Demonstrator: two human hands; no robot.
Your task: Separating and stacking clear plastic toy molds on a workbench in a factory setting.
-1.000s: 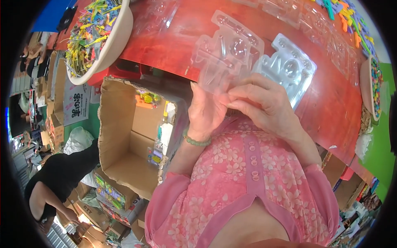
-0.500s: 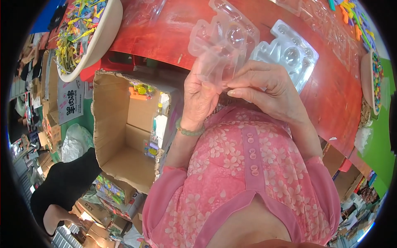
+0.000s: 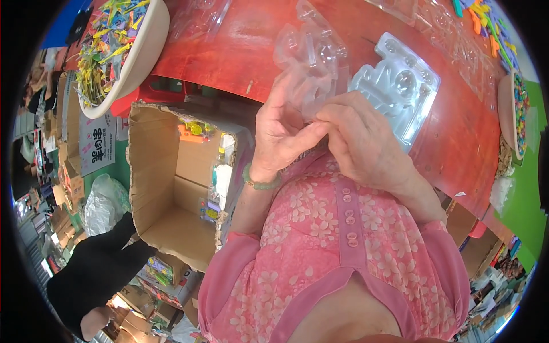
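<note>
A clear plastic blister tray [image 3: 317, 63] with moulded hollows is held up over the table's near edge. My left hand [image 3: 286, 123] wraps round its lower left end, a green bead bracelet on the wrist. Close against it, my right hand [image 3: 366, 134] pinches at the tray's lower edge, thumb and finger meeting near my left thumb. Whether anything small sits between those fingertips is hidden. Just beyond my right hand, a stack of clear blister trays [image 3: 403, 86] lies on the red table [image 3: 240, 60].
A cream basin [image 3: 146, 54] of small colourful plastic pieces stands at the far left. Below it is an open cardboard box [image 3: 154, 166] with a few packaged toys. Another basin [image 3: 506, 114] holds colourful beads at the right. A person in black [image 3: 94, 274] bends at lower left.
The held tray has tilted and turned slightly. My right hand has rolled over toward the left, its fingers closer to my left thumb. The person in black has shifted.
</note>
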